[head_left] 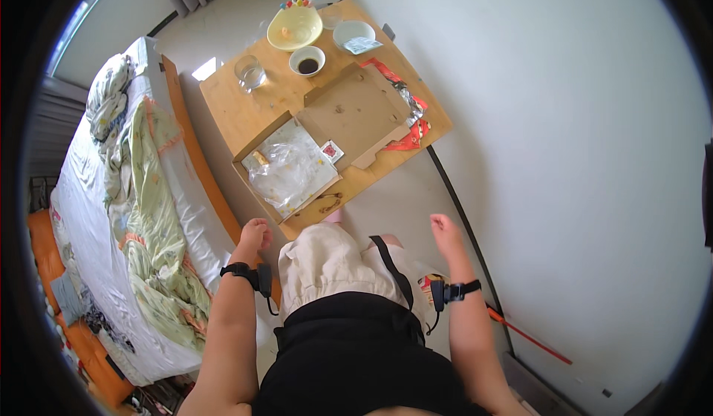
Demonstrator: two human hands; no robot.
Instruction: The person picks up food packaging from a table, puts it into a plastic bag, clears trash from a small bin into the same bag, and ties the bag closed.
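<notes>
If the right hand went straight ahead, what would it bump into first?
The right hand would probably meet the light-brown rectangular wooden table, though depth is unclear: it might pass above.

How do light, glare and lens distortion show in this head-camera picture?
Head view: the corners go dark, and the bed's orange side board bows; the window glares brightly at upper left; a bright patch, probably reflected light, shows on the floor; the clear plastic in the cardboard box catches small highlights.
</notes>
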